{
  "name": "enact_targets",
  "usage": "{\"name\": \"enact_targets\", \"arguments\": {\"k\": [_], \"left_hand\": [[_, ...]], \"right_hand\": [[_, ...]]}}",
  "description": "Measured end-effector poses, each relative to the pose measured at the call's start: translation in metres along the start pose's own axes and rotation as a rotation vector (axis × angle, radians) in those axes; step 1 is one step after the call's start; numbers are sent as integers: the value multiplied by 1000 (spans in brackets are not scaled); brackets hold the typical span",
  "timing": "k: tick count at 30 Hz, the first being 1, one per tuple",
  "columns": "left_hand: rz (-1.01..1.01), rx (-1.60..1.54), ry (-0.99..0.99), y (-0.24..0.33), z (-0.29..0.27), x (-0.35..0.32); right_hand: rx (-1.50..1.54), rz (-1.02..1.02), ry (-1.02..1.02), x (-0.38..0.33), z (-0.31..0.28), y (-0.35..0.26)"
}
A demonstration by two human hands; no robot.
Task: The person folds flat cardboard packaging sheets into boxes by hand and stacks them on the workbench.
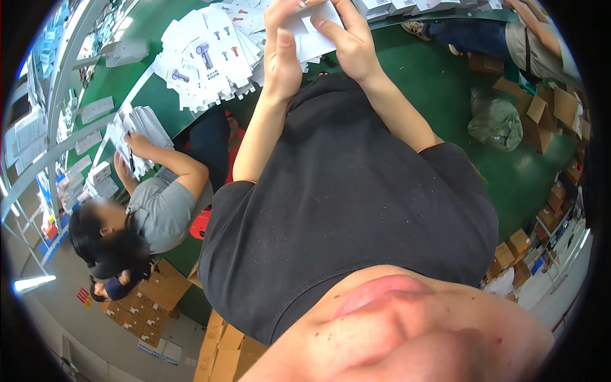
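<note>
A white piece of packaging (pixel 305 39), which looks like a flat carton, is held up at the top edge of the head view. My right hand (pixel 356 48) grips its right side, the thumb lying across its face and the fingers behind. Along its left side is my left hand (pixel 282 63), fingers curled toward its upper edge and thumb raised. The top of the carton and some fingertips are cut off by the frame. Just left of my hands lies a wide, fanned pile of flat white printed cartons (pixel 207 54) with pictures of a handheld device.
A co-worker in a grey shirt (pixel 162 207) sits at my left, hands on a stack of white sheets (pixel 149 124). More white boxes (pixel 417 7) line the upper right, near another person's legs (pixel 464 39). Brown cartons (pixel 538 121) and a plastic bag (pixel 496 121) stand on the green floor.
</note>
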State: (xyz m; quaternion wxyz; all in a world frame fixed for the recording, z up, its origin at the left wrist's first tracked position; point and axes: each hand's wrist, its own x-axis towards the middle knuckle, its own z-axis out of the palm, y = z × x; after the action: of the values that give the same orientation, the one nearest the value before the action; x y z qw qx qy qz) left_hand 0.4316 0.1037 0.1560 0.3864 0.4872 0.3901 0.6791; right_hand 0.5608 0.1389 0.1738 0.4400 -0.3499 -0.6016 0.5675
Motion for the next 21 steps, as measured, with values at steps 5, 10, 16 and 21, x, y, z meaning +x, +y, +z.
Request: {"name": "enact_targets", "arguments": {"k": [5, 10, 16, 21], "left_hand": [[-13, -67, -48, -11, -4, -6], [-159, 68, 0, 5, -8, -18], [-312, 981, -42, 24, -22, -30], [259, 1290, -165, -10, -69, -28]], "right_hand": [[-72, 26, -128, 14, -4, 17], [-28, 111, -246, 20, -3, 4], [93, 189, -165, 6, -7, -21], [-759, -513, -216, 13, -47, 33]]}}
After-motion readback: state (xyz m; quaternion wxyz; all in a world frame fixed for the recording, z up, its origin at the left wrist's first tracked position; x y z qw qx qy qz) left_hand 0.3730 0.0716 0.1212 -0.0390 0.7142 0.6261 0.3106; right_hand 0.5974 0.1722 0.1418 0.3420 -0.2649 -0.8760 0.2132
